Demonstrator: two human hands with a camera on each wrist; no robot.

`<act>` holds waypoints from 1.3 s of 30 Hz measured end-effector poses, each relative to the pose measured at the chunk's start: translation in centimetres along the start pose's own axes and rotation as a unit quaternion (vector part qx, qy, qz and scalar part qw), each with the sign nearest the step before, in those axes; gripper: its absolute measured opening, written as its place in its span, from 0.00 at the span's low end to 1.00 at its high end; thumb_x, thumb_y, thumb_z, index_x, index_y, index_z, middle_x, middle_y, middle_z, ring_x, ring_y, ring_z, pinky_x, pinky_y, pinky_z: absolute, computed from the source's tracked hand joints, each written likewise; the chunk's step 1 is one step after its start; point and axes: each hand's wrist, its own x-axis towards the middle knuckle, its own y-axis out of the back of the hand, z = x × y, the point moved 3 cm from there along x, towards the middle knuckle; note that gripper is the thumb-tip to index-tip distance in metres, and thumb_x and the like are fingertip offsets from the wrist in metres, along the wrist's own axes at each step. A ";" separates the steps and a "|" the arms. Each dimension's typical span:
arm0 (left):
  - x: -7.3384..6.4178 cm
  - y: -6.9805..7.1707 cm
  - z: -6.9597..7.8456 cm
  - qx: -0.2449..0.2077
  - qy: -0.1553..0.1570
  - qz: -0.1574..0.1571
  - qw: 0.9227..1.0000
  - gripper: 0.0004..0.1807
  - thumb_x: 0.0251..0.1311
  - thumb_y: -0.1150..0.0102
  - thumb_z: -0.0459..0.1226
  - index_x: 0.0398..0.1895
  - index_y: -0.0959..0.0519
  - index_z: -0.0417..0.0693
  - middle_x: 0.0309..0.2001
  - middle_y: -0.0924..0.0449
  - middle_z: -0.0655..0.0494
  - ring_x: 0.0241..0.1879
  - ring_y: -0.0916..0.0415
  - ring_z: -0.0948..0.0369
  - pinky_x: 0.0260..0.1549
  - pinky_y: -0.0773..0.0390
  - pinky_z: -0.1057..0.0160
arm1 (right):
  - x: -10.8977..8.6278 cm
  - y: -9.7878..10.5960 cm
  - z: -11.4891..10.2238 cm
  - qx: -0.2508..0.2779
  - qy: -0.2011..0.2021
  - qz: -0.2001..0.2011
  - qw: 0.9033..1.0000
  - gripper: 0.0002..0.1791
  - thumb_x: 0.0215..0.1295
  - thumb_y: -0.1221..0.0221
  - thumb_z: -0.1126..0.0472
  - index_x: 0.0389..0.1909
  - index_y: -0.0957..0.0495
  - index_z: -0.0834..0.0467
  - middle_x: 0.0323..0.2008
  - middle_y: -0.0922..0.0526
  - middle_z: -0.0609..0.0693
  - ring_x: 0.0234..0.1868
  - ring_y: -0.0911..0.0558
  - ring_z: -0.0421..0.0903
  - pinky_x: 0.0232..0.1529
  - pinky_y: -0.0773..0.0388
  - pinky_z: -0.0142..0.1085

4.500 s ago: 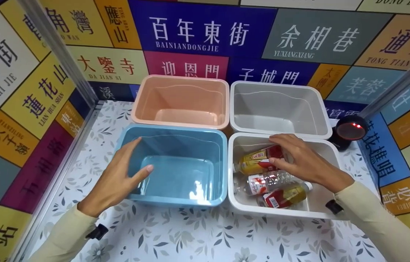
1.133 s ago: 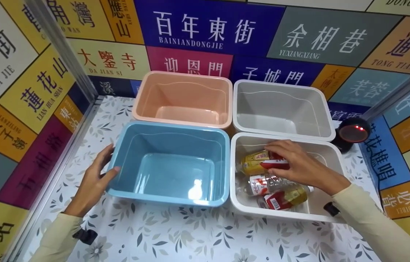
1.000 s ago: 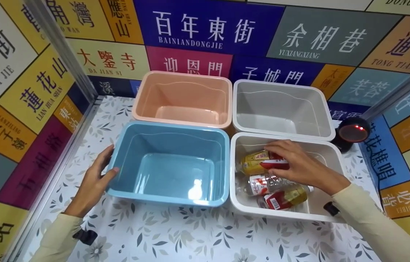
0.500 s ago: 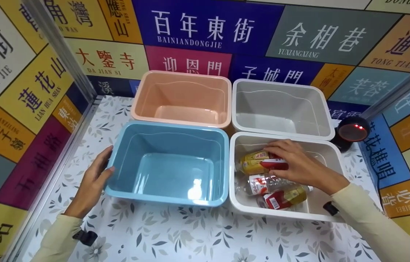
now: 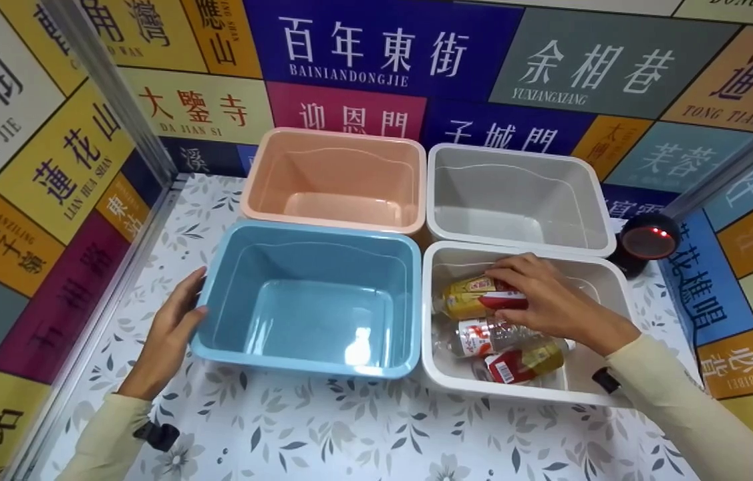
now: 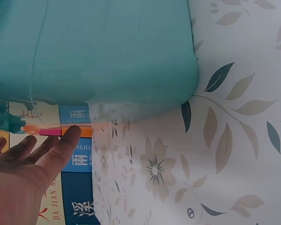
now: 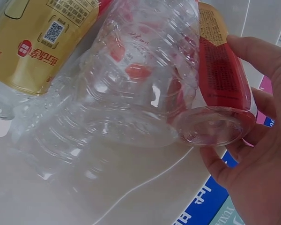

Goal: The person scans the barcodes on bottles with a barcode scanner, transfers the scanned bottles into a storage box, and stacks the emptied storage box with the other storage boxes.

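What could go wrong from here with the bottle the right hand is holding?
The right hand holds the far yellow-and-red bottle by its base end, so the cap end might swing or sag when lifted.
The clear bottle lies right alongside and could be dragged or roll.
The left hand is at the blue bin and might nudge it.

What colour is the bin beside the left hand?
The plastic bin is blue; the head view shows it best.

Room opens above the blue bin (image 5: 323, 321) (bottles (image 5: 476, 337) crowd the front white bin (image 5: 523, 391)).
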 end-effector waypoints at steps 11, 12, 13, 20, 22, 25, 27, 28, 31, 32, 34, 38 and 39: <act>-0.3 -0.1 -0.4 -0.008 -0.009 0.000 1.000 0.32 0.90 0.57 0.39 0.91 0.44 0.59 0.87 0.42 0.51 0.83 0.43 0.47 0.67 0.33 0.75 | 0.2 -0.1 -0.1 -0.036 0.019 0.011 0.999 0.38 0.56 0.16 0.57 0.66 0.17 0.64 0.62 0.18 0.61 0.63 0.24 0.61 0.64 0.29 0.61; -0.3 -0.1 -0.4 -0.007 -0.007 0.000 1.000 0.31 0.90 0.57 0.40 0.91 0.44 0.59 0.87 0.43 0.51 0.83 0.43 0.47 0.67 0.34 0.75 | 0.1 -0.2 -0.1 -0.039 0.018 0.010 0.999 0.38 0.56 0.16 0.56 0.67 0.17 0.64 0.62 0.18 0.61 0.63 0.24 0.61 0.64 0.29 0.61; -0.3 -0.1 -0.3 -0.007 -0.006 -0.001 1.000 0.31 0.90 0.57 0.40 0.91 0.44 0.60 0.87 0.43 0.50 0.83 0.43 0.47 0.67 0.34 0.75 | 0.1 -0.2 -0.1 -0.041 0.017 0.009 0.999 0.39 0.56 0.15 0.56 0.67 0.17 0.64 0.62 0.18 0.61 0.63 0.24 0.61 0.64 0.29 0.61; -0.4 -0.1 -0.3 -0.010 0.011 -0.007 1.000 0.31 0.90 0.58 0.43 0.91 0.45 0.66 0.87 0.44 0.49 0.83 0.43 0.47 0.74 0.33 0.58 | 0.1 -0.4 -0.1 -0.047 0.007 -0.002 0.999 0.41 0.55 0.15 0.55 0.68 0.18 0.64 0.64 0.18 0.62 0.64 0.25 0.61 0.66 0.30 0.61; -0.5 -0.1 -0.3 -0.011 0.015 -0.007 1.000 0.31 0.91 0.58 0.44 0.91 0.45 0.66 0.87 0.45 0.49 0.83 0.43 0.46 0.77 0.36 0.44 | 0.1 -0.4 -0.1 -0.048 0.007 -0.002 0.999 0.41 0.55 0.14 0.55 0.68 0.18 0.64 0.64 0.18 0.62 0.64 0.24 0.61 0.66 0.30 0.62; -0.5 -0.2 -0.3 -0.015 0.018 -0.007 1.000 0.31 0.91 0.58 0.44 0.91 0.46 0.66 0.87 0.45 0.48 0.83 0.43 0.45 0.76 0.39 0.33 | 0.2 -0.3 -0.1 -0.049 0.011 0.002 0.999 0.41 0.54 0.14 0.55 0.67 0.17 0.64 0.64 0.18 0.62 0.63 0.24 0.61 0.65 0.29 0.62; -0.6 -0.2 -0.3 -0.018 0.017 -0.007 1.000 0.32 0.91 0.58 0.44 0.91 0.46 0.66 0.87 0.44 0.47 0.83 0.43 0.44 0.75 0.40 0.29 | 0.2 -0.3 -0.1 -0.050 0.013 0.004 0.999 0.41 0.53 0.13 0.54 0.67 0.17 0.64 0.63 0.18 0.62 0.63 0.24 0.61 0.65 0.29 0.62; -0.6 -0.2 -0.3 -0.018 0.018 -0.006 1.000 0.32 0.91 0.58 0.44 0.91 0.46 0.66 0.87 0.44 0.47 0.82 0.42 0.45 0.75 0.40 0.30 | 0.2 -0.4 -0.1 -0.052 0.013 0.005 0.999 0.41 0.53 0.13 0.54 0.67 0.17 0.63 0.63 0.18 0.62 0.63 0.24 0.61 0.65 0.28 0.62; -0.6 -0.2 -0.3 -0.017 0.019 -0.005 1.000 0.32 0.90 0.57 0.44 0.91 0.47 0.67 0.86 0.43 0.46 0.82 0.41 0.44 0.75 0.40 0.29 | 0.1 -0.4 0.0 -0.061 0.013 0.006 0.998 0.41 0.53 0.13 0.53 0.66 0.17 0.63 0.63 0.18 0.61 0.62 0.23 0.61 0.64 0.28 0.62; -0.6 -0.2 -0.3 -0.017 0.019 -0.005 1.000 0.32 0.90 0.57 0.44 0.91 0.47 0.68 0.86 0.42 0.47 0.82 0.41 0.44 0.75 0.40 0.29 | 0.1 -0.4 0.0 -0.064 0.012 0.005 0.998 0.42 0.53 0.13 0.52 0.66 0.17 0.62 0.63 0.18 0.60 0.62 0.23 0.61 0.64 0.27 0.62; -0.6 -0.3 -0.3 -0.015 0.018 -0.004 1.000 0.32 0.90 0.57 0.45 0.91 0.46 0.69 0.87 0.44 0.49 0.83 0.44 0.44 0.76 0.42 0.28 | 0.1 -0.5 0.0 -0.069 0.009 0.002 0.998 0.42 0.53 0.13 0.51 0.67 0.17 0.62 0.63 0.18 0.60 0.63 0.23 0.61 0.64 0.27 0.62; -0.5 -0.3 -0.3 -0.014 0.012 -0.004 1.000 0.31 0.90 0.57 0.45 0.91 0.44 0.68 0.89 0.49 0.56 0.86 0.50 0.44 0.77 0.47 0.26 | 0.1 -0.5 0.1 -0.070 0.002 -0.006 0.998 0.43 0.53 0.13 0.51 0.68 0.18 0.61 0.64 0.18 0.59 0.64 0.24 0.61 0.65 0.28 0.62; -0.4 -0.3 -0.3 -0.013 0.012 -0.005 1.000 0.31 0.90 0.57 0.46 0.91 0.44 0.68 0.89 0.50 0.58 0.86 0.51 0.44 0.78 0.47 0.26 | 0.1 -0.5 0.1 -0.069 0.001 -0.008 0.998 0.43 0.53 0.13 0.52 0.68 0.18 0.61 0.64 0.18 0.59 0.64 0.24 0.61 0.65 0.28 0.62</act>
